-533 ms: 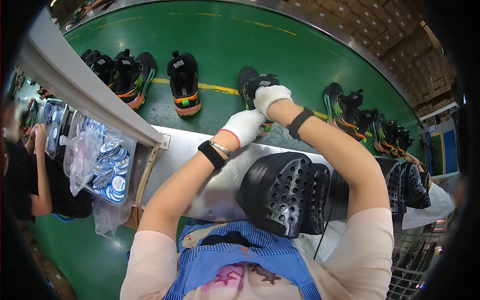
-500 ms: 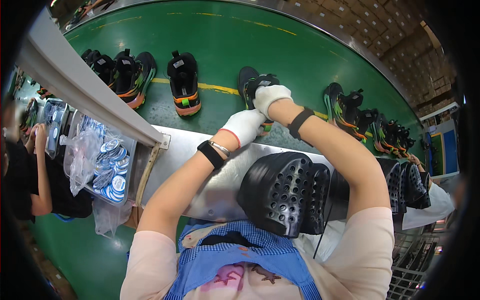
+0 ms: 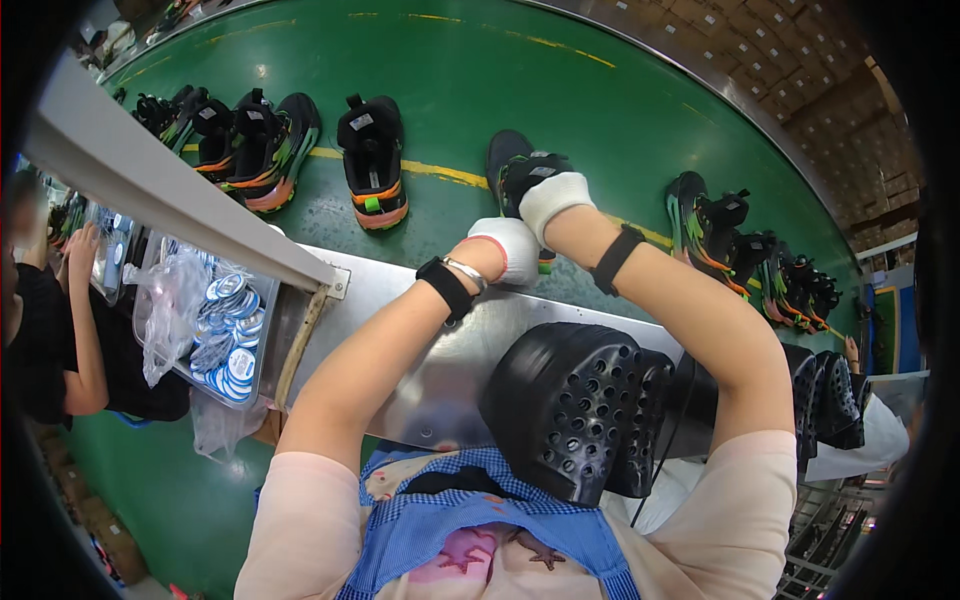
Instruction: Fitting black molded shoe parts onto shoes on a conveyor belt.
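Note:
A black sneaker point(image 3: 512, 160) lies on the green conveyor belt, toe pointing away from me. My right hand point(image 3: 552, 196), in a white knit glove, is closed on its upper near the tongue; the fingertips are hidden. At the heel end, my left hand point(image 3: 517, 252) in a white glove is curled against the same shoe, and its fingers face away from view. The two hands touch or nearly touch. Between them and my body sits a black perforated rubber boot-shaped form point(image 3: 570, 410).
Finished-looking black and orange sneakers stand on the belt left point(image 3: 372, 165) and right point(image 3: 705, 225). A grey post point(image 3: 180, 170) slants across the left side. Beside it is a metal tray point(image 3: 262, 330) of round blue-white tags with a plastic bag. A co-worker's arm point(image 3: 85, 330) shows at far left.
My left hand has turned and curled in closer at the shoe's heel, hiding its fingers. My right hand stays on the upper. The whole view has shifted slightly.

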Available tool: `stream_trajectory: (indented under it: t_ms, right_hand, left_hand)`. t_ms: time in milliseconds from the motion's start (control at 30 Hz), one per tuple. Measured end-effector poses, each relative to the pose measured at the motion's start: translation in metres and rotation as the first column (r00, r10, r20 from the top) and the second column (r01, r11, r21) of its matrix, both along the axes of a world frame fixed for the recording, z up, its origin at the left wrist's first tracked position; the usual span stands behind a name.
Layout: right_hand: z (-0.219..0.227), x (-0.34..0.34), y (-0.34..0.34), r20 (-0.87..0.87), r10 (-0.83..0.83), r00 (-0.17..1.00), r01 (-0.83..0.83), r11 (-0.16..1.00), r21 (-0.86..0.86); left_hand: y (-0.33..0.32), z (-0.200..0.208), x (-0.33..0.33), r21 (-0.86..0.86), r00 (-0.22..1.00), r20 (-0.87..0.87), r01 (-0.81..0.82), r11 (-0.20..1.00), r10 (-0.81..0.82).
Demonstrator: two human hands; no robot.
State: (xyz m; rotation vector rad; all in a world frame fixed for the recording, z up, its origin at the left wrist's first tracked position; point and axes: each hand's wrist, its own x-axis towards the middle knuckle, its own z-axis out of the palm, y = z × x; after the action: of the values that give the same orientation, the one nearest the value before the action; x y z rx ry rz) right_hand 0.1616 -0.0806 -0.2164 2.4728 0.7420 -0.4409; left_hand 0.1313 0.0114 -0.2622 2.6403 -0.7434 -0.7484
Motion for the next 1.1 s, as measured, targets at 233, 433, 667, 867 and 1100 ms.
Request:
stream_trajectory:
  t_ms: [233, 433, 667, 867, 1100]
  right_hand:
    - [-0.004, 0.020, -0.008, 0.017, -0.022, 1.000, 0.020, 0.993, 0.117]
    - [0.007, 0.014, 0.001, -0.002, -0.054, 0.999, 0.053, 0.967, 0.249]
    - [0.002, 0.024, 0.005, 0.087, -0.042, 0.995, 0.012, 0.947, 0.322]
    - [-0.014, 0.028, -0.011, 0.034, 0.048, 0.998, -0.056, 0.960, 0.275]
    - [-0.006, 0.026, -0.004, 0.081, 0.028, 0.996, -0.055, 0.936, 0.349]
  left_hand:
    - [-0.004, 0.013, 0.009, 0.097, 1.000, -0.027, 0.012, 0.995, -0.010]
    - [-0.001, -0.003, 0.010, 0.059, 0.998, 0.057, 0.005, 0.998, -0.008]
    - [0.002, -0.006, 0.022, 0.064, 0.983, -0.174, -0.047, 0.997, 0.058]
    - [0.001, 0.012, 0.013, 0.073, 0.998, -0.057, -0.005, 0.997, 0.009]
    - [-0.002, 0.006, 0.014, 0.092, 0.999, 0.039, -0.021, 0.996, 0.017]
